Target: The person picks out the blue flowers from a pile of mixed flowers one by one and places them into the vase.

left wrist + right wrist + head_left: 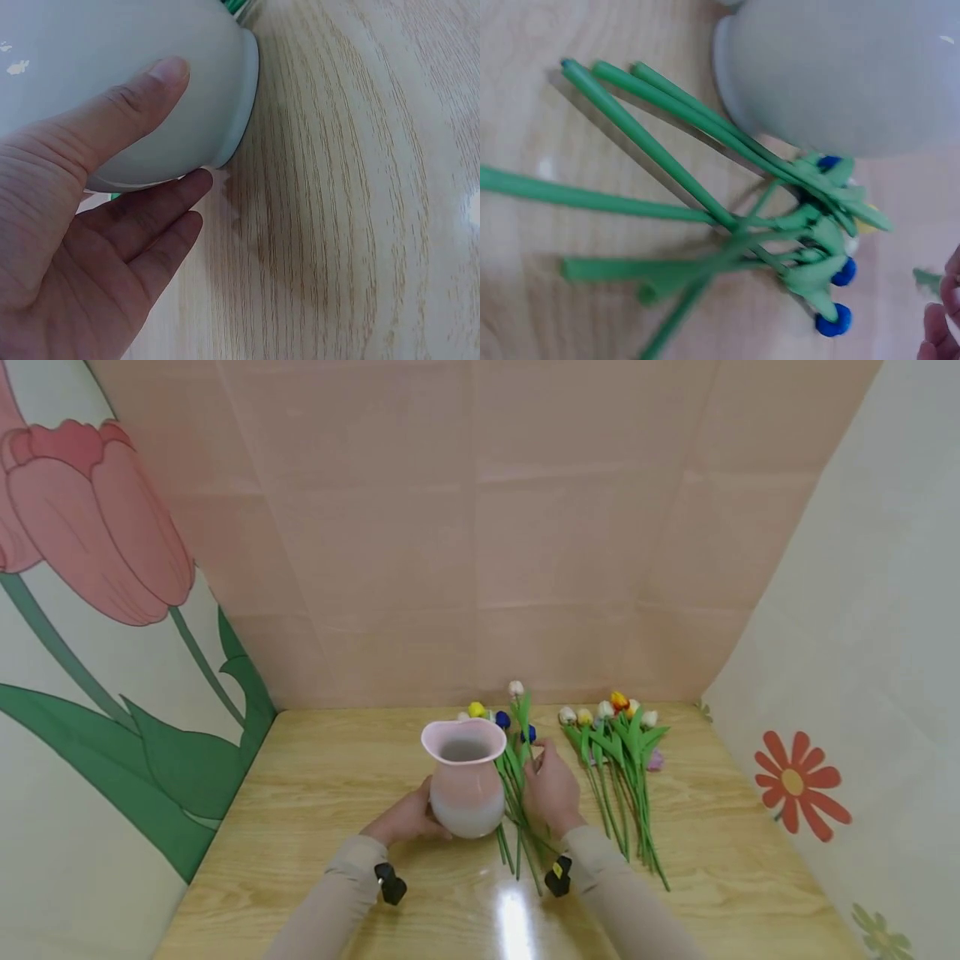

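A pink-and-white vase (467, 793) with a flared, wavy rim stands near the middle of the table. My left hand (411, 817) grips its lower side; in the left wrist view the thumb (135, 105) lies along the white wall and the fingers reach under the curve. Just right of the vase, my right hand (553, 787) pinches the stem of an artificial white tulip (516, 689). At the edge of the right wrist view, fingertips (949, 300) show beside a bit of green. Blue tulips (502, 719) and a yellow tulip (476, 709) lie between vase and hand, their stems (645, 135) crossing.
Right of my right hand, a second bunch of tulips (622, 735) in white, yellow, orange-red and purple lies on the wooden table (337, 752). A pink backdrop (472, 568) rises behind the table, and flower-printed panels flank both sides.
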A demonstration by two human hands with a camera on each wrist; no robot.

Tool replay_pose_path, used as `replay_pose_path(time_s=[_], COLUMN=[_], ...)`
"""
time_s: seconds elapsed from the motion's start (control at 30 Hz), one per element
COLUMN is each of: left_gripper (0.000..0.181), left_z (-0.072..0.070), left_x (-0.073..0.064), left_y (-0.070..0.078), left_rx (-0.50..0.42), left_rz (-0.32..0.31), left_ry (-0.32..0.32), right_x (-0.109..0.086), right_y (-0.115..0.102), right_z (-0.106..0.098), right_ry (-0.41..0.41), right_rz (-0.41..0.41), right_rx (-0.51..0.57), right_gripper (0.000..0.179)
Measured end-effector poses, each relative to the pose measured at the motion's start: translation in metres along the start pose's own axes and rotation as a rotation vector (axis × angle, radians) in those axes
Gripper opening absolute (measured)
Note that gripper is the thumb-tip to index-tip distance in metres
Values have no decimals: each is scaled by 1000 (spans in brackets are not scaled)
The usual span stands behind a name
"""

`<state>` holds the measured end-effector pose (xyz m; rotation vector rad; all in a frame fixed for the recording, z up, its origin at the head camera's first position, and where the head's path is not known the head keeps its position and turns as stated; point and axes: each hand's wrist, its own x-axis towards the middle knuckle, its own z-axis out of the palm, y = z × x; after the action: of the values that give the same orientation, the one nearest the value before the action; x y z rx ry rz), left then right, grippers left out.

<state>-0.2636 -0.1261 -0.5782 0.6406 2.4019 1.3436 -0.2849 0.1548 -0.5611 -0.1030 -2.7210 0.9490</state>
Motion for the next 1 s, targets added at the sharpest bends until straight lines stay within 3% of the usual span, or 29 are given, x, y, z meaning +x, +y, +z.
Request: replay_pose_path(time_s=[0.3,0.6,0.8,1.0], left_gripper=[96,100,100,102], left_z=[-1,-1,-1,0], left_x=[0,0,1,2], left_y=[2,0,-1,-5], left_rx=[-4,-29,-21,-25], left_rz=[-16,-10,-8,9], left_ry=[-6,-14,-12,-9], right_x=[8,17,20,20], right_y=[10,37,57,80], right_z=[-24,-41,-44,-41], right_ry=[253,507,539,473], right_rz=[-212,-340,-290,-222], right_rx=[-54,-145,-198,-252], right_gripper=[34,25,28,34])
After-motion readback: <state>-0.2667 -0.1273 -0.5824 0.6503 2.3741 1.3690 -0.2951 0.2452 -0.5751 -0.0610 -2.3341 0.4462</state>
